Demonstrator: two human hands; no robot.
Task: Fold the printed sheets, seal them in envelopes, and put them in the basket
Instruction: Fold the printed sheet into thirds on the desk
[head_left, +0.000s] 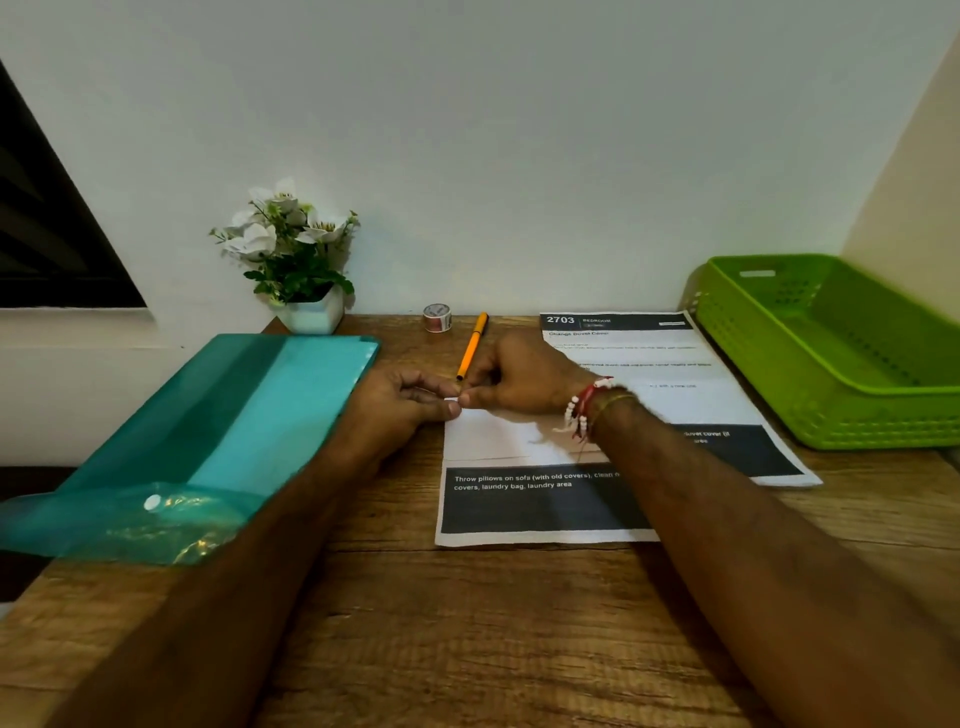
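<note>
Your two forearms run up from the near edge of the table (467, 623) and meet at the upper left corner of the near sheet (519, 504), which lies flat at mid-table with its dark printed band facing you and a blank white flap turned over above it. Your left hand (405, 402) has its fingers curled, and thumb and fingertips nip that white corner; your right hand (519, 382), a beaded bracelet (587, 405) at the wrist, is bunched the same way and pinches the same corner from the other side, so neither hand is spread. Whether the edge under your fingers is a crease or a loose edge I cannot tell. To do this fold well, I would line the flap's corner up with the sheet's left side before pressing, then slide one hand along the fold while the other pins the paper down. A second sheet (649, 353) lies partly under the near one, angled toward the green basket (883, 421) at the right end of the table, which appears to hold nothing yet. No envelope shows; the teal folder (234, 415) on your left may hold them, though that is a guess. An orange pen (471, 345) lies just beyond your knuckles, with a tape roll (437, 317) and a flowerpot (311, 312) by the wall.
</note>
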